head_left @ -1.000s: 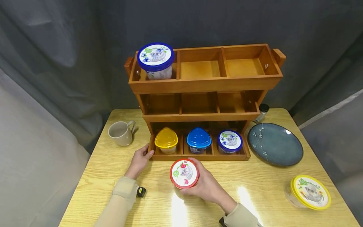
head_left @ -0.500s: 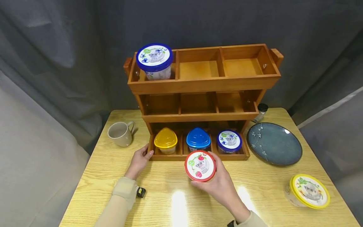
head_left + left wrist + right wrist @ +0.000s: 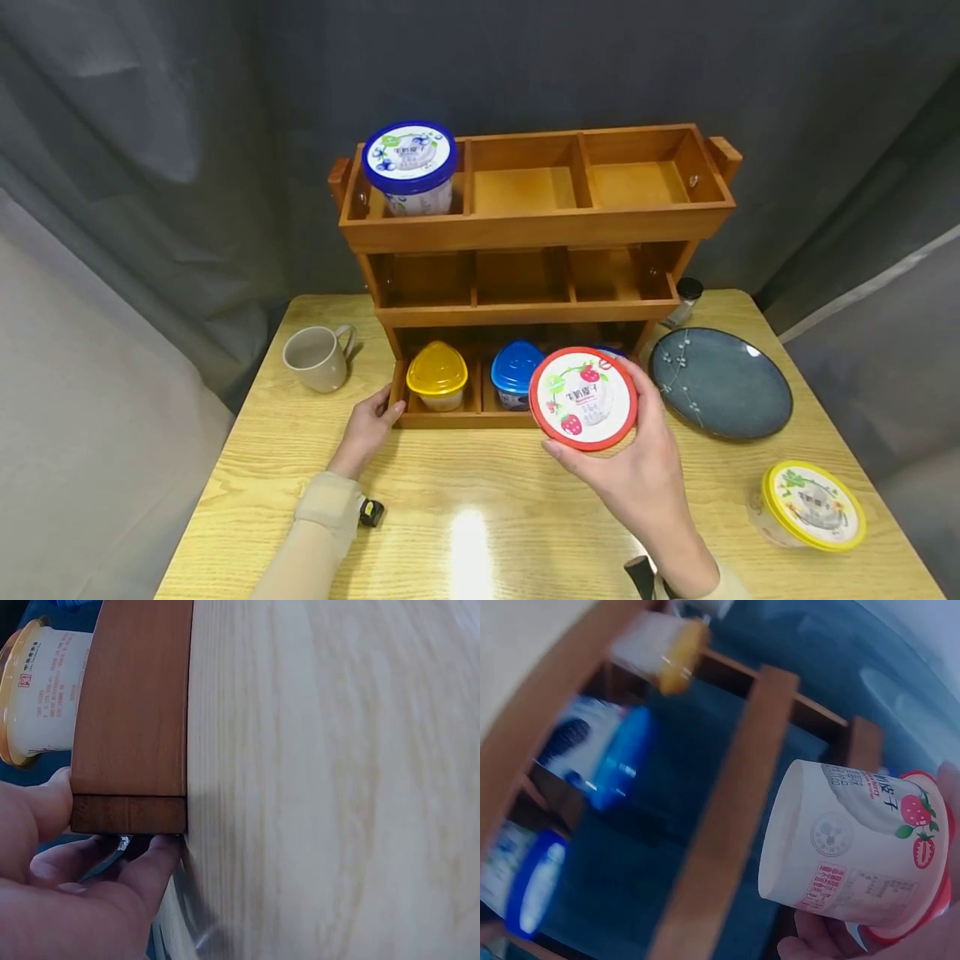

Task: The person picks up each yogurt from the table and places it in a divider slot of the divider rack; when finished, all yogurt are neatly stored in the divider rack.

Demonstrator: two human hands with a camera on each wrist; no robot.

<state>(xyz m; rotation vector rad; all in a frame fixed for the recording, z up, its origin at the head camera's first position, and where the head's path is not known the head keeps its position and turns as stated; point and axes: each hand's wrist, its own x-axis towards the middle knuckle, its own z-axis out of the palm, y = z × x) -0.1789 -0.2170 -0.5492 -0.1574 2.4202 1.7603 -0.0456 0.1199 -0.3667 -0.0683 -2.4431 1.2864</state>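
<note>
Strawberry-printed round white tub with a red lid (image 3: 583,398): in the head view there is one, held above the pale wood-grain worktop (image 3: 412,492) before the right part of the three-tiered brown wooden shelf (image 3: 536,230). Counted besides are one large dark-blue-lidded round tub (image 3: 410,167) in the top tier's left compartment, one yellow triangular-lidded tub (image 3: 438,375) and one bright-blue triangular-lidded tub (image 3: 516,372) in the bottom tier, one round yellow-lidded tub (image 3: 817,506) at the right, one beige mug (image 3: 315,358), one dark blue-green plate (image 3: 731,383) and one black-capped jar (image 3: 684,302). The right grip (image 3: 637,467) is spread wide around the red lid, thumb on the near side, and has hold of the tub. Its lid faces the head camera; its lid-to-base axis runs away toward the shelf.

In the left wrist view, the left grip (image 3: 82,862) is narrowly parted, pinching the shelf's bottom front corner between thumb and fingers.

In the right wrist view, the strawberry tub's base points left and its lid right, the long axis roughly across the view. One small dark-blue-lidded tub (image 3: 536,885) sits in the bottom tier, beside the bright-blue one.
</note>
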